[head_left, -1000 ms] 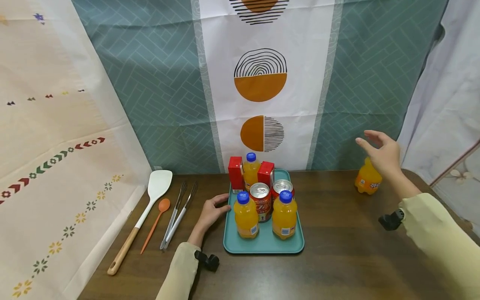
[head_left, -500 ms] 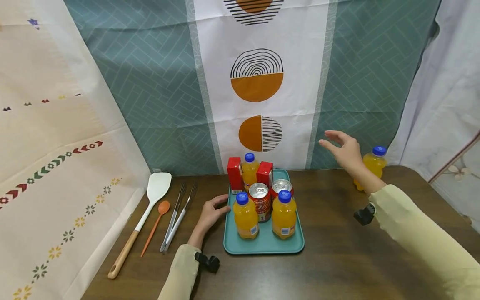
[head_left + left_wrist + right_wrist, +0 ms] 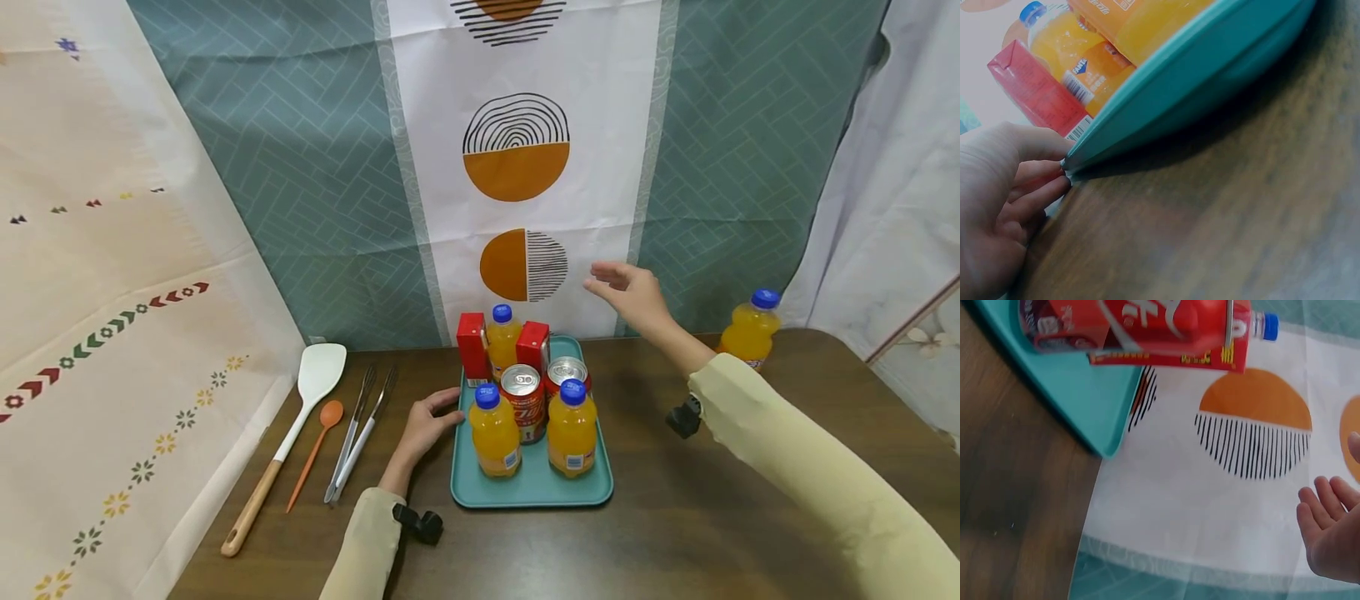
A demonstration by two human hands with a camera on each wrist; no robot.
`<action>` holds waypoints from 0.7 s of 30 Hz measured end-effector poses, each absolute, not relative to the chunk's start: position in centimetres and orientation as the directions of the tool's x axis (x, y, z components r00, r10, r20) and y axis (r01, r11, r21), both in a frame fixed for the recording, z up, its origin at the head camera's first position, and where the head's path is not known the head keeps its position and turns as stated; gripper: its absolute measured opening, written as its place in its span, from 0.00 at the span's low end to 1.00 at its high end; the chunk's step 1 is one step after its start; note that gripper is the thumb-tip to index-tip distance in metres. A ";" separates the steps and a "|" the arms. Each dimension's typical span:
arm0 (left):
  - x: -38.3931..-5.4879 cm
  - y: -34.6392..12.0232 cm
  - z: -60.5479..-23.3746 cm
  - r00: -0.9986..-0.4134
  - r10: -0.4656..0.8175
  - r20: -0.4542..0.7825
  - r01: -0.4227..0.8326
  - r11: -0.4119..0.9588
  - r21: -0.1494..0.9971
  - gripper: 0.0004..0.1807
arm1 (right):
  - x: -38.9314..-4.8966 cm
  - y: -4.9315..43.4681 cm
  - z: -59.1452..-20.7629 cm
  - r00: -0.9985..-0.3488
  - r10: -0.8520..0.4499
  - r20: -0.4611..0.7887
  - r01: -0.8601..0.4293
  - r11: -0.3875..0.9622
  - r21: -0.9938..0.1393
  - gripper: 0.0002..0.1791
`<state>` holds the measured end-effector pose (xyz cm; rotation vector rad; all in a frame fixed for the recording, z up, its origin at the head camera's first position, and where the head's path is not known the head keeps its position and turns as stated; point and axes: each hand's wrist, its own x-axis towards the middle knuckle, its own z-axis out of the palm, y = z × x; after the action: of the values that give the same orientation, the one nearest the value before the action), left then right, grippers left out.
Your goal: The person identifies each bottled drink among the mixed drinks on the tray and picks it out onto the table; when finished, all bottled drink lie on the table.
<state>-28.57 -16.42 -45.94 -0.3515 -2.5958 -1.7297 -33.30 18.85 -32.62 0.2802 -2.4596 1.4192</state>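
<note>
A teal tray (image 3: 532,493) holds orange soda bottles (image 3: 572,429), red cola cans (image 3: 522,404) and small red cartons (image 3: 472,346). My left hand (image 3: 424,429) grips the tray's left rim; in the left wrist view the thumb lies at the rim, with the fingers (image 3: 1038,199) against the outer side. Raised above the table's back, to the right of the tray, my right hand (image 3: 632,293) has parted, loosely bent fingers and holds nothing. The right wrist view catches this hand (image 3: 1335,531) at its right edge, apart from a cola can (image 3: 1147,325).
Another orange soda bottle (image 3: 752,329) stands at the back right, partly behind the right forearm. Left of the tray lie a white spatula (image 3: 318,375) with wooden handle, an orange spoon (image 3: 315,450) and metal tongs (image 3: 360,437). Patterned cloth (image 3: 517,167) hangs behind the table.
My right hand has moved left from over the far-right bottle toward the tray, so that bottle's blue cap now shows. The left hand has stayed at the tray's rim.
</note>
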 end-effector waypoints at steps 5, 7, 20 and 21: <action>-29.8 -16.7 -47.8 -0.977 0.160 0.142 0.191 0.359 0.913 0.23 | -34.0 17.0 -33.0 -0.938 -0.082 0.337 -0.333 0.490 -0.806 0.28; -30.4 -16.9 -48.8 -0.978 0.154 0.141 0.188 0.357 0.915 0.23 | -34.1 16.3 -33.4 -0.938 -0.104 0.332 -0.339 0.485 -0.806 0.28; -30.5 -17.4 -49.5 -0.957 0.191 0.219 0.277 0.368 0.888 0.23 | -34.9 11.5 -34.5 -0.902 -0.311 0.301 -0.423 0.494 -0.759 0.28; -30.5 -17.4 -49.4 -0.964 0.180 0.197 0.251 0.359 0.899 0.23 | -35.0 11.2 -34.6 -0.901 -0.323 0.291 -0.423 0.496 -0.758 0.28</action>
<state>-30.49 -17.40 -49.43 -0.4025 -2.5359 -1.6962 -34.96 11.16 -34.55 0.6560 -2.6201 1.3759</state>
